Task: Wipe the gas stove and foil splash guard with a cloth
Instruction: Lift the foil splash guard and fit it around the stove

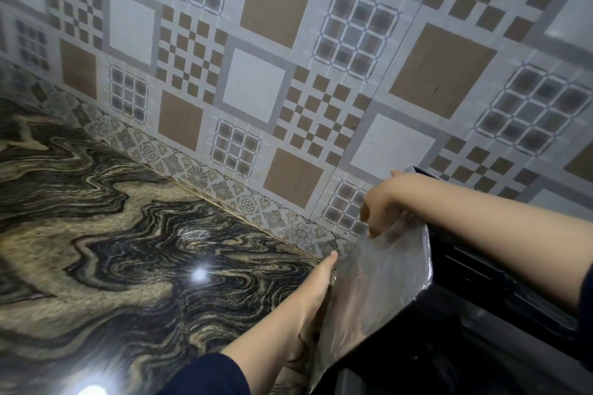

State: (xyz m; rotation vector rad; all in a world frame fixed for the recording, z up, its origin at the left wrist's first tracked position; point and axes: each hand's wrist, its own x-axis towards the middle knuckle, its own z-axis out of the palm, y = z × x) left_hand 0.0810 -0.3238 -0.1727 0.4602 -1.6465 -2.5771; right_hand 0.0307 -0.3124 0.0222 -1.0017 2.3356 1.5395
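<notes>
Marbled countertop (112, 234) on my left, patterned tile wall (288, 58) behind it. My left hand (316, 285) lies flat, fingers straight, against the foil splash guard's (378, 282) outer face; the guard stands upright at the gas stove's (465, 330) left side, long axis running from me toward the wall. My right hand (382, 202) reaches over its top edge, fingers curled down onto the foil.

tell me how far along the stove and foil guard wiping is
Nothing looks wiped yet, and no cloth is in view. In hand: the right hand holds the top edge of the foil splash guard, while the left hand lies flat against its outer face. Left: wiping the guard and the black gas stove.
</notes>
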